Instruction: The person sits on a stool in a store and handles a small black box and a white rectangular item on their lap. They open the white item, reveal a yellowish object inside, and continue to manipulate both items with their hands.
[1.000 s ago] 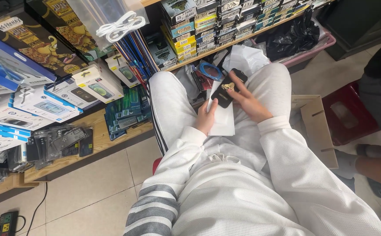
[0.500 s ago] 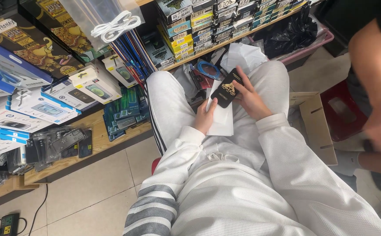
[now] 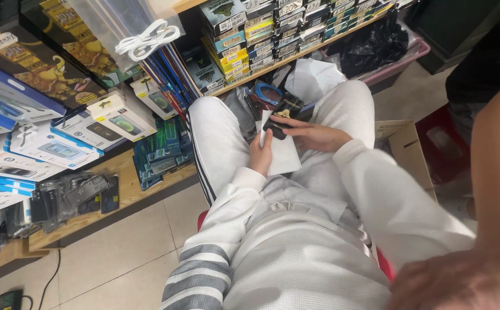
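Holding 1 white packet [image 3: 283,154] w/ left hand [image 3: 260,154], right hand [image 3: 313,136] gripping 1 black item [image 3: 277,130]

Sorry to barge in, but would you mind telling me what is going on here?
A person in white clothes sits by shelves of boxed goods. Their left hand holds a white packet on the lap, while the right hand grips a small dark object at the packet's top edge. A blue coiled cable lies just beyond. Another person's hand rests near the right shoulder.

shelf [image 3: 296,54] blocks front, floor [image 3: 123,252] free
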